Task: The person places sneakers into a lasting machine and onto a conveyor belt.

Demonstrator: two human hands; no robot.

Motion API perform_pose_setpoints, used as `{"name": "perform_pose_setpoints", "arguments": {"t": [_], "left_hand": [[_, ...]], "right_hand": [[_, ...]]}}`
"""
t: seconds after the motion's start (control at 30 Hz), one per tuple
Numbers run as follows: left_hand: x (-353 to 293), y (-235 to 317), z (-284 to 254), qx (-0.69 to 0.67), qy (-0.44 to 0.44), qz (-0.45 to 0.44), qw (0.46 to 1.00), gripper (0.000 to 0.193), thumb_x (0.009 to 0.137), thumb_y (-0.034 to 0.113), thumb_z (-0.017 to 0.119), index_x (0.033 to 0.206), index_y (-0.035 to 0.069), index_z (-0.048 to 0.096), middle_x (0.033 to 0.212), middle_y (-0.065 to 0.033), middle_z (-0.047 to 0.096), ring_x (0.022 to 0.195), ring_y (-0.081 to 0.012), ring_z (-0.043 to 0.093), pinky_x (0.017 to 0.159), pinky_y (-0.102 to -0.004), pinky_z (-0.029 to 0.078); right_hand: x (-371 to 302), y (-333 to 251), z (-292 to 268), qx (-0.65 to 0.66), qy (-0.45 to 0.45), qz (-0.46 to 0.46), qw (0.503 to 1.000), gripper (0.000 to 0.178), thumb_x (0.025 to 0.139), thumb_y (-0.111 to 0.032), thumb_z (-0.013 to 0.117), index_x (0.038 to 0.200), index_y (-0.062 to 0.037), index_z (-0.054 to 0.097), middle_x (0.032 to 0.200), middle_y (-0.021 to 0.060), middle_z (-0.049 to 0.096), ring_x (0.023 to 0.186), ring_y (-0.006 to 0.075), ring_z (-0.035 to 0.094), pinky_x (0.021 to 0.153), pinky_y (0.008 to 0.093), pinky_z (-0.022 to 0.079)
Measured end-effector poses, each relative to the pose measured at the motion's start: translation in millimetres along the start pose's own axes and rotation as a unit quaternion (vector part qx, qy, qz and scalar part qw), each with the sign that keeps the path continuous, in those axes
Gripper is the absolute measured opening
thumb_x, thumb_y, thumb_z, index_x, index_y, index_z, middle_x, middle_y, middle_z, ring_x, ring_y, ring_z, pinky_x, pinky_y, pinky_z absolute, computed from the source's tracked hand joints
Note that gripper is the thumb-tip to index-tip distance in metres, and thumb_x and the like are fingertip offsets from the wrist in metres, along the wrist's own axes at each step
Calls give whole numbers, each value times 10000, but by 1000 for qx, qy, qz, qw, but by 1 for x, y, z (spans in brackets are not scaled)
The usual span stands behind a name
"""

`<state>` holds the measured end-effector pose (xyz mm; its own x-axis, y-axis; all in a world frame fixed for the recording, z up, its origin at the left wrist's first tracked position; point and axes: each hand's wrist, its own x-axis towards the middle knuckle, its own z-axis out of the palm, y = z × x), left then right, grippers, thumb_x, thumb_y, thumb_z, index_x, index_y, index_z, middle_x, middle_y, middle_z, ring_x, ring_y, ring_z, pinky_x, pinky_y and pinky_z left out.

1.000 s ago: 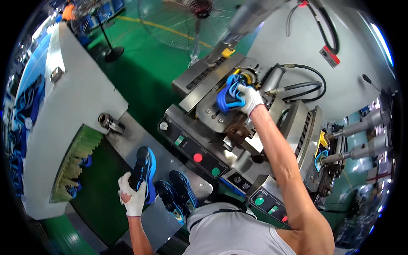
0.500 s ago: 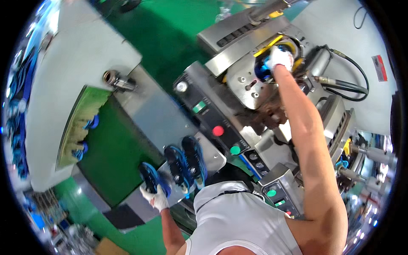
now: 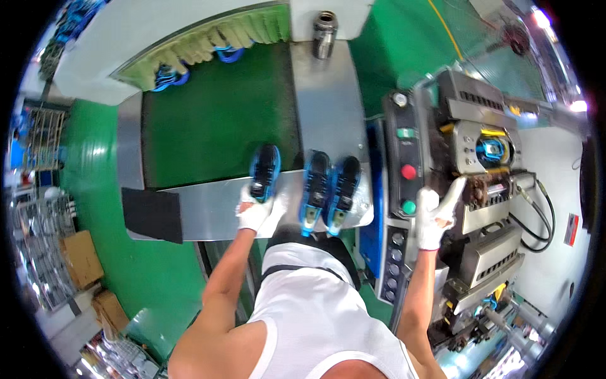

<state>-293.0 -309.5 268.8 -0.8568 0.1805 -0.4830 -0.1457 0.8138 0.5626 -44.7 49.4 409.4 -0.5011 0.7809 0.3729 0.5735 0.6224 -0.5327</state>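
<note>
My left hand (image 3: pixel 254 213), in a white glove, grips the heel end of a black and blue shoe (image 3: pixel 265 170) at the near edge of the conveyor. Two more black and blue shoes stand side by side on the metal ledge to its right, a left one (image 3: pixel 315 186) and a right one (image 3: pixel 345 189). Beside the control panel (image 3: pixel 404 164), just right of its lower green button (image 3: pixel 409 207), is my gloved right hand (image 3: pixel 435 218). Its fingers are apart and nothing is in them. A blue item (image 3: pixel 491 150) sits inside the opening of the press (image 3: pixel 466 148).
Under a fringed curtain (image 3: pixel 221 41), blue shoes show at the far end of the green conveyor belt (image 3: pixel 214 120). A metal flask (image 3: pixel 325 35) stands on the far ledge. Hoses (image 3: pixel 536 218) hang right of the machine; cardboard boxes (image 3: pixel 82 259) lie on the floor at left.
My view has swung toward the right-hand machine. My right hand has left the blue item in the press and come back beside the control panel. My left hand still holds a shoe.
</note>
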Motion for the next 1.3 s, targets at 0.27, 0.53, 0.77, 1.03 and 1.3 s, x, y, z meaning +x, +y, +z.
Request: {"name": "perform_pose_setpoints", "arguments": {"t": [0.27, 0.53, 0.77, 1.03, 1.3], "left_hand": [[35, -57, -40, 19, -130, -54, 990, 876, 743, 507, 828, 1381, -26, 551, 1254, -251, 691, 1171, -382, 673, 1028, -453, 508], [80, -66, -104, 32, -122, -81, 989, 929, 741, 619, 822, 1291, -92, 589, 1290, -302, 641, 1229, -402, 616, 1064, -451, 454], [105, -27, -131, 143, -219, 10, 965, 1192, 769, 699, 762, 1374, -253, 377, 1388, -361, 537, 1298, -411, 558, 1075, -447, 436], [-51, 80, -86, 334, -372, 337, 798, 669, 804, 595, 801, 976, -48, 726, 1020, -202, 729, 945, -352, 692, 905, -444, 526], [-231, 62, -36, 342, -565, 631, 408, 659, 858, 598, 728, 1286, 98, 685, 1183, -303, 671, 1157, -450, 623, 1040, -511, 461]], "right_hand": [[-88, -25, 85, -115, -154, 79, 978, 863, 835, -249, 806, 1548, -8, 384, 1577, 237, 395, 1459, 408, 393, 1198, 493, 316], [-178, -124, 231, 14, -179, 325, 928, 923, 739, -348, 859, 1475, 2, 426, 1318, 273, 626, 1229, 380, 628, 1042, 404, 491], [-170, -171, 166, 329, -35, 482, 811, 775, 732, -313, 885, 1362, -22, 538, 960, 100, 690, 682, 147, 620, 585, 317, 522], [-301, -275, 8, 379, 222, 601, 668, 673, 797, -285, 890, 1323, -7, 577, 848, 27, 647, 594, 77, 550, 508, 270, 443], [-463, -371, -96, 350, 650, 520, 429, 730, 792, -217, 880, 1395, 9, 536, 975, 47, 679, 709, 100, 606, 587, 277, 501]]}}
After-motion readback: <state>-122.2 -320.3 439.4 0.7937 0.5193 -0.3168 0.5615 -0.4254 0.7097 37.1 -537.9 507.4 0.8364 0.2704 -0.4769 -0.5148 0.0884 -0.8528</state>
